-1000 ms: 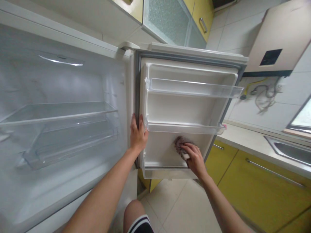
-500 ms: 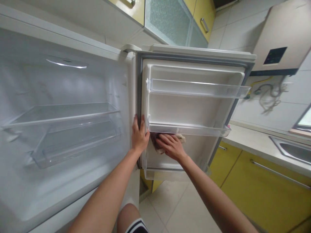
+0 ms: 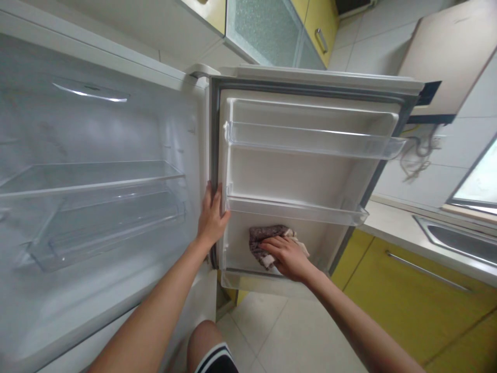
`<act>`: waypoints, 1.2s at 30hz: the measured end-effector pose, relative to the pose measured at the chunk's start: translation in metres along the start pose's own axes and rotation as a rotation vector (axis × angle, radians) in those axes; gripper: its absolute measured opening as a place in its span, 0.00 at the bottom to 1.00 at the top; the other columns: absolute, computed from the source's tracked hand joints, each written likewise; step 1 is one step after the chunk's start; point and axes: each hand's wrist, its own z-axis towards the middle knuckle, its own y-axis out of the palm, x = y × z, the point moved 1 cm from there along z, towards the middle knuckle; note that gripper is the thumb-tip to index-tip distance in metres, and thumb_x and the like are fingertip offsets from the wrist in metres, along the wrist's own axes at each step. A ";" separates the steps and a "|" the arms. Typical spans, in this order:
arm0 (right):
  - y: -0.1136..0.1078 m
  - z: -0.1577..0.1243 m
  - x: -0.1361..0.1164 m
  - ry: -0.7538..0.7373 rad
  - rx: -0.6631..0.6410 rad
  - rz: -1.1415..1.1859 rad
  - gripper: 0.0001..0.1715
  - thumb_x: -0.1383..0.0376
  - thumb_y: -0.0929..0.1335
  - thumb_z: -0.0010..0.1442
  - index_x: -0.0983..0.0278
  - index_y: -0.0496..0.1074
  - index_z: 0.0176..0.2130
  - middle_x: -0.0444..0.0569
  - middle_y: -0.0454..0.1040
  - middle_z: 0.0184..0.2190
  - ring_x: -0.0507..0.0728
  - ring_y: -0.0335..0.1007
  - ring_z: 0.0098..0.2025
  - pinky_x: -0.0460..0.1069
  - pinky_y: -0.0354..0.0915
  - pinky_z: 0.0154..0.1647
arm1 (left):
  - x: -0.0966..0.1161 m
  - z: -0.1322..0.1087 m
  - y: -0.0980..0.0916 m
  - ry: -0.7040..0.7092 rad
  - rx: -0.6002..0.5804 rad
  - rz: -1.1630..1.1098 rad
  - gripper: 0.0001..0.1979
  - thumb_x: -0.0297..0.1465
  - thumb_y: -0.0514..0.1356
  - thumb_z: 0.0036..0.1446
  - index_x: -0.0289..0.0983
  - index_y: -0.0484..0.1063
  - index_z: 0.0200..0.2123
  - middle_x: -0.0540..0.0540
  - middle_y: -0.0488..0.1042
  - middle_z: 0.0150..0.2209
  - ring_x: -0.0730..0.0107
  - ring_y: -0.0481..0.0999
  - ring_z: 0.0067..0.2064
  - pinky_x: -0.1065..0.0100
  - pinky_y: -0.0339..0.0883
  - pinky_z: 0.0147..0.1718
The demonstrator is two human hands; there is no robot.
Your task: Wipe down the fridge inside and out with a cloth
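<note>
The refrigerator door (image 3: 295,176) stands swung out to the right, its inner side facing me. My left hand (image 3: 213,216) grips the door's hinge-side edge, fingers over the grey gasket and thumb on the white liner. Below the middle clear door shelf (image 3: 295,208), my right hand (image 3: 286,254) presses a brown and cream cloth (image 3: 258,241) against the inner panel. Part of the cloth is hidden under my fingers. Just beneath is the lowest clear door shelf (image 3: 248,281); another clear shelf (image 3: 310,141) crosses the door higher up.
On the left is the refrigerator's interior with a glass shelf (image 3: 93,176) and a clear drawer (image 3: 112,228). Yellow lower cabinets (image 3: 411,295), a counter with a sink (image 3: 462,241) and a water heater (image 3: 446,57) are on the right. My knee (image 3: 205,344) is below, over floor tiles.
My right hand has moved the cloth down and slightly right, away from the middle shelf. My left hand keeps its place on the door edge. The view has shifted slightly.
</note>
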 end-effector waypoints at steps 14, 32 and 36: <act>0.033 0.023 -0.016 0.300 -0.261 0.573 0.18 0.69 0.66 0.54 0.63 0.80 0.43 0.47 0.83 0.41 0.59 0.76 0.44 0.47 0.65 0.46 | 0.120 -0.337 0.068 -1.196 0.058 -0.435 0.22 0.53 0.52 0.67 0.44 0.60 0.53 0.38 0.74 0.48 0.49 0.83 0.49 0.46 0.81 0.49; 0.049 0.007 -0.014 0.381 -0.590 0.797 0.11 0.60 0.70 0.57 0.65 0.78 0.34 0.44 0.76 0.31 0.55 0.68 0.35 0.47 0.65 0.38 | 0.052 -0.235 0.034 -0.838 -0.003 -0.386 0.31 0.46 0.46 0.76 0.42 0.50 0.77 0.35 0.55 0.77 0.53 0.53 0.79 0.44 0.49 0.77; 0.022 -0.041 0.010 0.415 -0.688 0.685 0.09 0.60 0.70 0.54 0.64 0.76 0.30 0.44 0.73 0.27 0.54 0.66 0.31 0.46 0.62 0.33 | 0.051 -0.231 0.024 -0.643 -0.070 -0.355 0.28 0.42 0.46 0.77 0.41 0.55 0.75 0.35 0.52 0.79 0.56 0.49 0.80 0.43 0.47 0.77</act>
